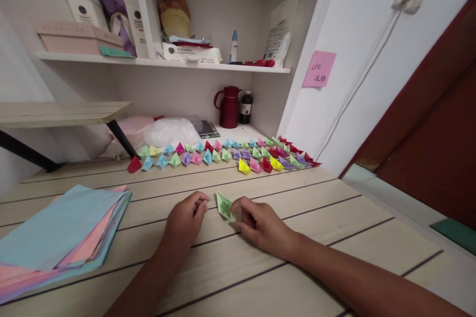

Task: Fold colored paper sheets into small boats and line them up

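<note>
My right hand (256, 223) pinches a small folded green paper piece (224, 205) just above the wooden table (282, 257), its fingers closed on the paper's right edge. My left hand (186, 220) rests on the table a little to the left of the paper, fingers curled in with nothing visible in them. Beyond both hands, several small folded paper boats (223, 156) in many colours stand in rows along the table's far edge.
A stack of coloured paper sheets (59, 230) lies at the left. Behind the boats are a red jug (229, 106), a dark bottle (246, 107) and a plastic bag (171, 132). A shelf (163, 62) holds boxes and bottles. A pink note (319, 69) sticks on the wall.
</note>
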Demonstrator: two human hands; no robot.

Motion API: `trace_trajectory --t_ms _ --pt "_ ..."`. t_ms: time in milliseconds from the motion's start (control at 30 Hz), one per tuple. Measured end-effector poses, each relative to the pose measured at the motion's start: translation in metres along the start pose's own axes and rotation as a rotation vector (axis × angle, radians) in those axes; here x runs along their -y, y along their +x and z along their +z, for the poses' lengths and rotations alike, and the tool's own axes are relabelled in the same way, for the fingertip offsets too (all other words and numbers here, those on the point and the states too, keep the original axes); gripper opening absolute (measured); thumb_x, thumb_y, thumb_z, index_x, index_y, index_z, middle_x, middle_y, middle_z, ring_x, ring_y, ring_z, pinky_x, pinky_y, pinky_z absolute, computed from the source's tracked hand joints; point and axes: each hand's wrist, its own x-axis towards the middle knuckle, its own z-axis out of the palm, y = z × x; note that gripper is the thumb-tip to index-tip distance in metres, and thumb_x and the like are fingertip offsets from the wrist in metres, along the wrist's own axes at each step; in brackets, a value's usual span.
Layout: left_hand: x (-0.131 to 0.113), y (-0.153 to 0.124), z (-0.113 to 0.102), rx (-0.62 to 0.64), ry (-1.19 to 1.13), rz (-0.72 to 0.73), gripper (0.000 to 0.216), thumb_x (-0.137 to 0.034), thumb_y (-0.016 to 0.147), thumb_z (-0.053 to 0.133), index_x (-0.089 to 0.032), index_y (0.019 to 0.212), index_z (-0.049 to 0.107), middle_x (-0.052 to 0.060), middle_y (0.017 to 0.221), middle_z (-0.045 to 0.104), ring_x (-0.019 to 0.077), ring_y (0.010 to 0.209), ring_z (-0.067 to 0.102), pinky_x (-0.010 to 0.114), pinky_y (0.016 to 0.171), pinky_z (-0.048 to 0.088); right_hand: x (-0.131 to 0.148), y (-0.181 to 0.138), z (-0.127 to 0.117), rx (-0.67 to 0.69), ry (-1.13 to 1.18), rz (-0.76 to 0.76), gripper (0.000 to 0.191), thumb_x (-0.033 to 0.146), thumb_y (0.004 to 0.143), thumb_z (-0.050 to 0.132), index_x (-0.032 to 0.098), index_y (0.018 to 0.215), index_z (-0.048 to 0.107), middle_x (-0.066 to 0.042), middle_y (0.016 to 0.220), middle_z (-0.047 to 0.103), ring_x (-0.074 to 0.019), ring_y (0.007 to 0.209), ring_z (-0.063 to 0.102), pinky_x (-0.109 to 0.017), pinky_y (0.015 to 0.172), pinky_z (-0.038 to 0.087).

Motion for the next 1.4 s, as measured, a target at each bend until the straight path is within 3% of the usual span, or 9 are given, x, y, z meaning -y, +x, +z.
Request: trace_trajectory --t_ms 233,367,633,800,1067,1200,1400 --pt "-0.007 -0.004 0.001 0.045 0.14 0.089 0.021 -0.024 0.086 0.043 -0.022 0.091 0.063 0.002 0.083 0.071 0.0174 0.078 0.064 0.027 0.07 0.045 -0.002 0.004 0.005 0.021 -0.305 -0.089 0.027 0.03 0.085 0.06 0.023 0.11 0.051 0.001 0.08 0.064 -0.0147 0.067 0.057 -0.024 0.061 0.034" --pt "-0.007 -0.004 0.0 0.046 0.149 0.097 0.021 -0.024 0.087 0.043 -0.023 0.092 0.064 0.001 0.085 0.072 0.0172 0.079 0.065 0.027 0.071 0.045 -0.004 0.006 0.006 0.016 -0.368 -0.061 0.021 0.032 0.088 0.057 0.024 0.107 0.052 -0.001 0.087 0.068 -0.0159 0.071 0.061 -0.024 0.062 0.034" --pt "-0.009 -0.005 0.0 0.057 0.16 0.103 0.022 -0.021 0.086 0.044 -0.023 0.091 0.065 0.001 0.091 0.072 0.0175 0.083 0.064 0.028 0.072 0.044 -0.008 0.007 0.006 -0.013 -0.282 -0.025 0.01 0.031 0.09 0.055 0.023 0.093 0.061 -0.001 0.085 0.069 -0.0155 0.076 0.062 -0.024 0.066 0.037" --pt "-0.008 -0.005 0.001 0.061 0.17 0.128 0.021 -0.02 0.086 0.044 -0.023 0.091 0.065 0.001 0.092 0.072 0.0177 0.084 0.063 0.029 0.073 0.044 -0.011 0.01 0.002 -0.048 -0.176 -0.012 0.015 0.03 0.091 0.055 0.021 0.083 0.064 -0.002 0.079 0.068 -0.0151 0.075 0.061 -0.024 0.068 0.039" --pt "-0.006 -0.005 0.003 0.074 0.173 0.195 0.021 -0.022 0.087 0.044 -0.024 0.09 0.065 0.001 0.093 0.071 0.0184 0.087 0.062 0.031 0.077 0.044 -0.012 0.011 0.002 -0.021 -0.137 -0.016 0.013 0.029 0.09 0.057 0.022 0.084 0.066 -0.001 0.079 0.068 -0.0158 0.077 0.061 -0.025 0.07 0.04" --pt "-0.005 -0.004 0.004 0.085 0.187 0.215 0.021 -0.021 0.088 0.044 -0.024 0.091 0.065 0.001 0.094 0.071 0.0193 0.089 0.062 0.034 0.081 0.043 -0.013 0.01 0.003 -0.045 -0.121 0.058 0.007 0.029 0.082 0.067 0.023 0.085 0.066 0.001 0.077 0.068 -0.0142 0.069 0.06 -0.024 0.064 0.039" --pt "-0.005 -0.004 0.004 0.105 0.204 0.22 0.021 -0.022 0.09 0.043 -0.024 0.091 0.064 0.001 0.095 0.07 0.019 0.09 0.061 0.035 0.083 0.043 -0.012 0.009 0.003 -0.07 -0.097 0.082 0.02 0.03 0.077 0.071 0.024 0.094 0.063 0.005 0.069 0.064 -0.0119 0.062 0.055 -0.023 0.061 0.037"
